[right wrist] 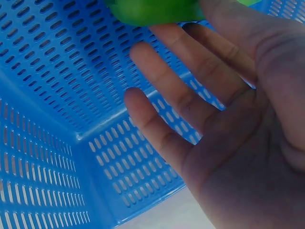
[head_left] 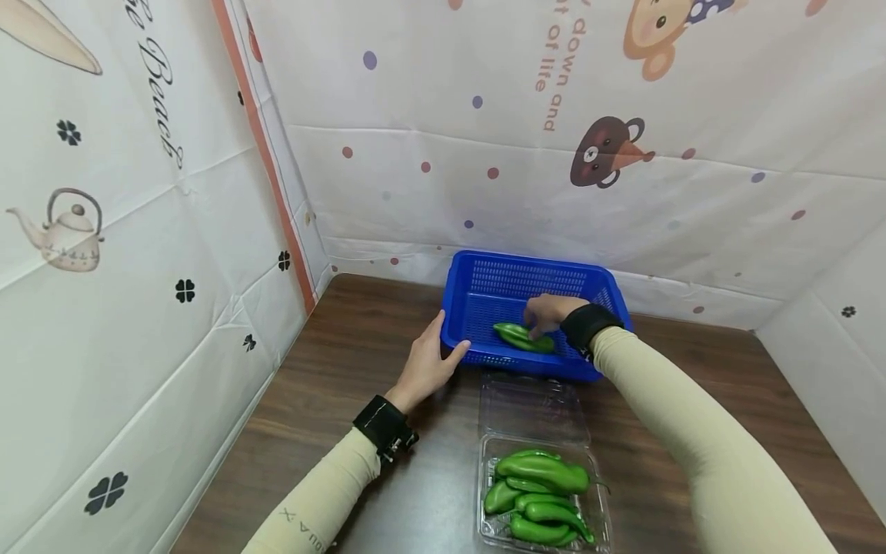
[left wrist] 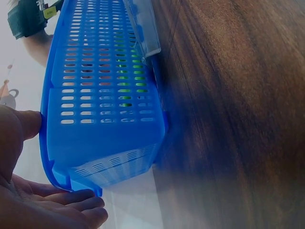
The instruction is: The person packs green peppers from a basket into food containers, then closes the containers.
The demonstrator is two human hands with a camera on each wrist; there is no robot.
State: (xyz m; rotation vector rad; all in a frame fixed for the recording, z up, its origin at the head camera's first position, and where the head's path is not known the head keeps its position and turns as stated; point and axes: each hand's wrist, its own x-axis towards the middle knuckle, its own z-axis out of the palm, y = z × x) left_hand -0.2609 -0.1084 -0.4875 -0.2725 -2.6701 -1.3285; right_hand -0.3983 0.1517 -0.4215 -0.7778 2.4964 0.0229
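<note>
A blue perforated basket stands at the back of the table. My left hand spans its near left corner, thumb and fingers spread against the rim. Inside the basket my right hand reaches down and pinches a green pepper between thumb and fingertips, low near the basket floor. Other fingers extend loosely. Green peppers lie together beneath the hand, which partly covers them. Closer to me, a clear plastic clamshell box holds several more green peppers.
The box's clear lid lies folded back flat, its far edge against the basket's front. Dark wooden table surrounds both. Printed white cloth walls rise right behind the basket and along the left and right sides.
</note>
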